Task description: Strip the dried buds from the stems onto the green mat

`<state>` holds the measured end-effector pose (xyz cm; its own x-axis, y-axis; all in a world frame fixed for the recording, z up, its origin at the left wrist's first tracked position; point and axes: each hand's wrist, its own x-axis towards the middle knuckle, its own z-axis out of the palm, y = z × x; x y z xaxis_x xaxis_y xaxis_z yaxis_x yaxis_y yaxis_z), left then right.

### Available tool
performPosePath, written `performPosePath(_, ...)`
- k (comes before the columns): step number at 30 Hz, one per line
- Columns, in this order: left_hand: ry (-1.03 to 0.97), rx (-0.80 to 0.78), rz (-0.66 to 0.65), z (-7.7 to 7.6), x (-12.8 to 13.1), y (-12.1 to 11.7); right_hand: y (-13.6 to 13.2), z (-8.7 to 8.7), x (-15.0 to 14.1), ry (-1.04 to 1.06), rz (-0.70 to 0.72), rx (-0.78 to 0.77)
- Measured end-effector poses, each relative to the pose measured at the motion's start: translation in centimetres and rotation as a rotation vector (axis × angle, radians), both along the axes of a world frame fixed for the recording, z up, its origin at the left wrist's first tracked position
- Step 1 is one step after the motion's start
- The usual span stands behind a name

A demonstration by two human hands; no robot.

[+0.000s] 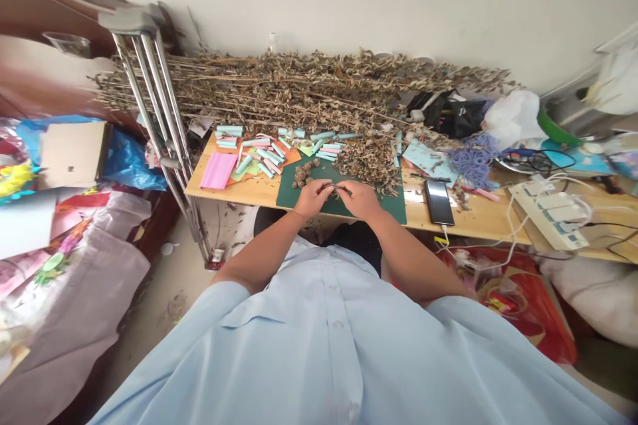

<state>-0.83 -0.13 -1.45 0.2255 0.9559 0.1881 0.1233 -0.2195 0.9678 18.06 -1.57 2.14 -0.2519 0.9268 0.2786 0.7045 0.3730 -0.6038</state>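
My left hand (314, 196) and my right hand (357, 198) meet over the front of a green cutting mat (289, 196). Fingertips of both are pinched together; whatever sits between them is too small to make out. Just beyond my left hand is a small heap of brownish balled plant bits (305, 174). A larger pile of dried leaves (371, 163) spreads beyond and beside my right hand. Pale blue and pink paper rolls (269, 158) lie to the left, on green and orange paper sheets (253, 169).
Long bundles of dried stalks (299, 89) line the wall side of the wooden table (269, 193). Pink paper (218, 170) lies near its left end, beside metal crutches (162, 99). On the right are a plugged-in phone (439, 202), purple yarn (472, 161) and a power strip (551, 212) with cables.
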Motion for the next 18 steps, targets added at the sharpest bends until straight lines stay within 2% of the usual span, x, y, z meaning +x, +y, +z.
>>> performPosePath(3, 0.036, -0.039, -0.006, 0.3, 0.0, -0.3, -0.1, -0.4, -0.4, 0.092, -0.015, -0.075)
performPosePath(9, -0.069, -0.185, -0.036, 0.3, 0.4, -0.6, 0.3, -1.7, -0.6, 0.617, -0.083, -0.404)
performPosePath(18, -0.009, -0.173, -0.101, 0.5, 0.3, -0.4, -0.3, -1.9, -1.0, 0.725, -0.141, -0.452)
